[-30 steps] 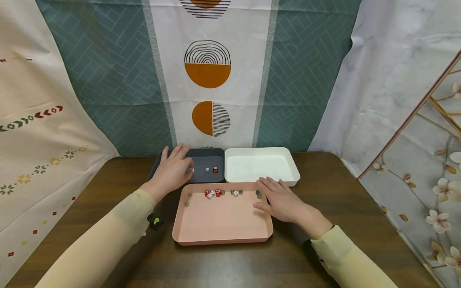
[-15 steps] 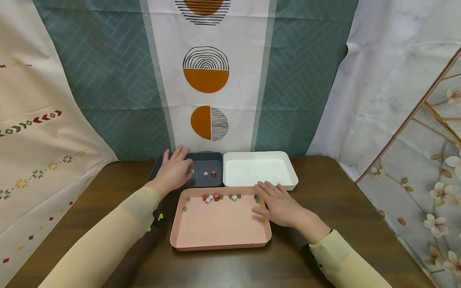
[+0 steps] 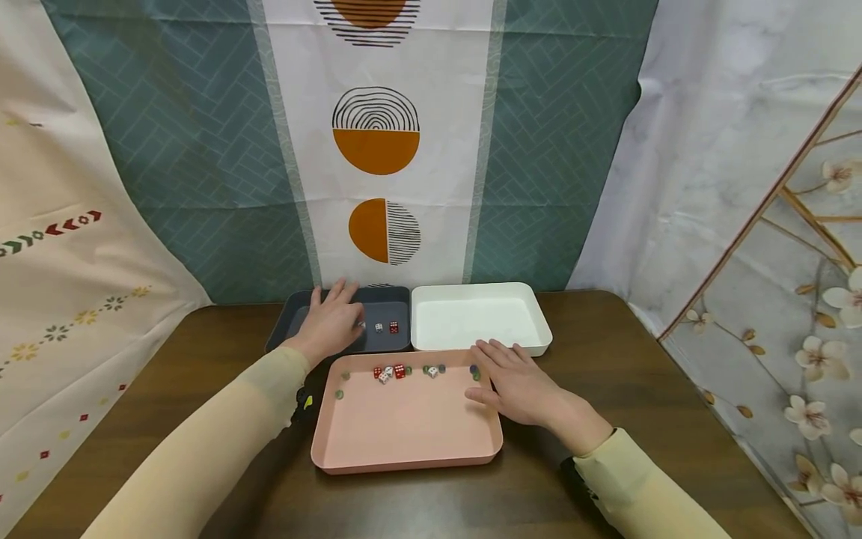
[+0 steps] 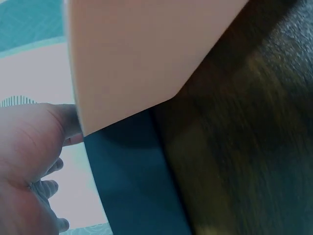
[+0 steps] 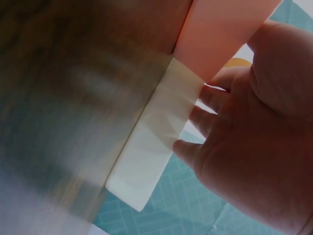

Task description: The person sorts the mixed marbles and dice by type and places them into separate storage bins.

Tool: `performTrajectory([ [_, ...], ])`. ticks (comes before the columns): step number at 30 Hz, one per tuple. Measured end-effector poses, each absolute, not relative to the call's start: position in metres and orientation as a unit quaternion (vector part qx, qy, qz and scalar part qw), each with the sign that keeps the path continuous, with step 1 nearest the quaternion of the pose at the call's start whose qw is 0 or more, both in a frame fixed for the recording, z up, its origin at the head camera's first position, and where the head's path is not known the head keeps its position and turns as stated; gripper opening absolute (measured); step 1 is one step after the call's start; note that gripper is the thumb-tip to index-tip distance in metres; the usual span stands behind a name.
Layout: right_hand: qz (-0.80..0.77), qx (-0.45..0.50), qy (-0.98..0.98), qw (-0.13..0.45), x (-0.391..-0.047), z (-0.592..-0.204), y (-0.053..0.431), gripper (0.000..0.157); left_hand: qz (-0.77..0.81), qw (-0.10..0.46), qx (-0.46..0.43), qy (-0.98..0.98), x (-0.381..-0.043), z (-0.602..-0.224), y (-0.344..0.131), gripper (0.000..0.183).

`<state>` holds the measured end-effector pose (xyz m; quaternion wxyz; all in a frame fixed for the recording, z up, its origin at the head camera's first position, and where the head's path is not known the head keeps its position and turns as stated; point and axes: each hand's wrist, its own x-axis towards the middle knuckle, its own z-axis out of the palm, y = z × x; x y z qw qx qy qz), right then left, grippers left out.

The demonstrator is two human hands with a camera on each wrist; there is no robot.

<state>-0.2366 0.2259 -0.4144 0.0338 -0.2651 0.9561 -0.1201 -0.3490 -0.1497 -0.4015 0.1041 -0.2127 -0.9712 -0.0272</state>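
Note:
My left hand reaches over the dark blue tray, its thumb and index finger pinching a small white die low inside it. Right of those fingertips, another white die and a red die lie on the tray floor. My right hand rests across the right rim of the pink tray, fingers extended toward the white tray. The left wrist view shows the left hand behind the tray walls; the pinched die is hidden there.
Along the pink tray's back wall lie red dice, white dice and small green and blue beads. Two green beads lie at its left. All three trays touch or nearly touch on the wooden table. A patterned cloth hangs behind.
My left hand has moved slightly right and lower with the white die, closer to the other dice in the dark tray. My right hand stays put. The head view has shifted a little.

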Motion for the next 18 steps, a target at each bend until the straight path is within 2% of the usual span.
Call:
performTrajectory([
  [18,-0.120,-0.258,0.958,0.041,-0.238,-0.414,0.225,0.087,-0.021,0.088,-0.198,-0.976,-0.363,-0.416,-0.150,0.008],
])
